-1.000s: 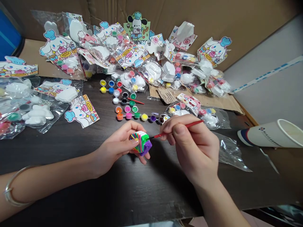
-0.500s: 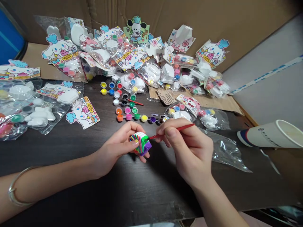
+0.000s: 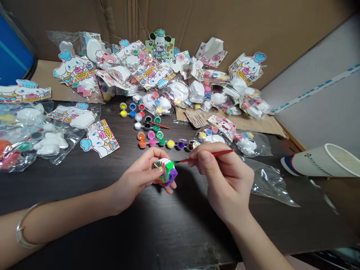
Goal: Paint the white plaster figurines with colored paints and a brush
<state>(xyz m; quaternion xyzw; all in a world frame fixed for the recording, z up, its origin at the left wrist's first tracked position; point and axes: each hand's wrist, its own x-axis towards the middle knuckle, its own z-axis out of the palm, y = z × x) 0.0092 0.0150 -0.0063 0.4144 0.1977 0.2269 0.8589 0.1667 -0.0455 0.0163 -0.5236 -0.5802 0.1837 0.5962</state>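
Note:
Pinched in the fingers of my left hand [image 3: 143, 170] is a small painted figurine [image 3: 166, 170] with rainbow stripes, a green patch, a purple part and some white at the top. My right hand [image 3: 225, 172] grips a thin red paintbrush [image 3: 218, 153] like a pen. Its dark, green-tinged tip points left, just off the figurine's green side. Behind my hands, small open paint pots [image 3: 152, 142] stand in rows, in orange, pink, green, yellow, purple and dark colours. Another red brush [image 3: 161, 125] lies by the black and green pots.
Bagged white figurines with paint pots and cartoon cards [image 3: 180, 90] are heaped along the back. More bags [image 3: 50, 144] lie at left, beside a loose cartoon card [image 3: 99, 138]. A paper cup [image 3: 317, 161] stands at right, near a clear plastic bag [image 3: 270, 183].
The brush tip has lifted off the figurine's green area and now sits slightly apart from it. My left hand still holds the figurine. The whole view has shifted slightly.

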